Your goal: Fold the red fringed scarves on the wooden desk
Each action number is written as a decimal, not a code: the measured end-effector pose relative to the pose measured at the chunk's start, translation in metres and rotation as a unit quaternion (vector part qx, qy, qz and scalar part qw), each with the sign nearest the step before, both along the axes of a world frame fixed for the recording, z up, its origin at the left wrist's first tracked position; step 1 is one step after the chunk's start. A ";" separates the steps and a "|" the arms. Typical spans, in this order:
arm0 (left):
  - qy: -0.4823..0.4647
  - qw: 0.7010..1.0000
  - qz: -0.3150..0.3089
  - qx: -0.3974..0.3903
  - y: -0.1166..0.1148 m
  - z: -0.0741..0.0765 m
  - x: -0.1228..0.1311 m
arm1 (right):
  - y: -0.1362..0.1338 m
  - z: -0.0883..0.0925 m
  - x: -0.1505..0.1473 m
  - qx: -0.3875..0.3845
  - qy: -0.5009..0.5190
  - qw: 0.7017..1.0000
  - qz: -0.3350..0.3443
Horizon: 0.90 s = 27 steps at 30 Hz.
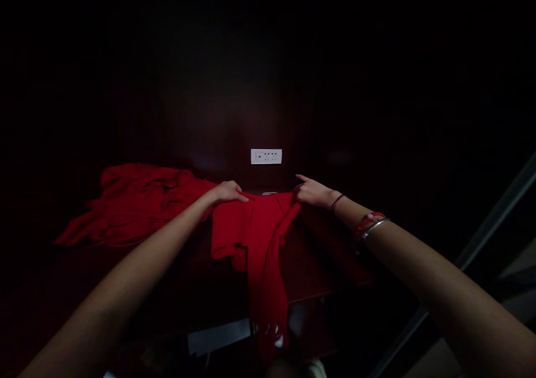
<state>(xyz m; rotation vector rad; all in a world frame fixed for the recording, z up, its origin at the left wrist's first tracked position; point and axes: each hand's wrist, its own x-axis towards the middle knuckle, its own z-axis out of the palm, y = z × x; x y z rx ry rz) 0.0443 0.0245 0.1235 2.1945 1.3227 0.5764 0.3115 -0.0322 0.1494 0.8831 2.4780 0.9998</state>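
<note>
A red fringed scarf (266,238) hangs between my two hands, its fringed end dropping past the front edge of a dark wooden surface. My left hand (229,191) pinches its upper edge on the left, thumb lying along the cloth. At the upper right corner, my right hand (314,191) grips the cloth with the index finger stretched out. Bracelets circle my right wrist. Left of my left hand lies a rumpled heap of red cloth (142,202); whether it joins the scarf, I cannot tell.
A white socket panel (266,156) is set in the dark back wall just beyond my hands. The dark wooden surface (322,261) ends at a front edge below them. A pale flat object (220,336) shows beneath that edge. Slanting metal bars (498,216) stand at the right.
</note>
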 end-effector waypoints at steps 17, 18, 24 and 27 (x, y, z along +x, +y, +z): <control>0.172 0.976 0.087 0.105 -0.082 -0.096 -0.094 | 0.019 -0.024 0.017 0.024 0.036 0.999 0.007; 0.179 0.973 0.081 0.124 -0.080 -0.088 -0.097 | 0.018 -0.025 0.018 0.022 0.045 0.999 0.012; 0.239 0.910 0.197 0.274 -0.083 0.001 -0.157 | 0.013 -0.028 0.013 0.025 0.102 0.993 0.062; 0.237 0.927 0.163 0.243 -0.092 0.018 -0.178 | 0.017 -0.039 0.000 0.026 0.121 0.989 0.083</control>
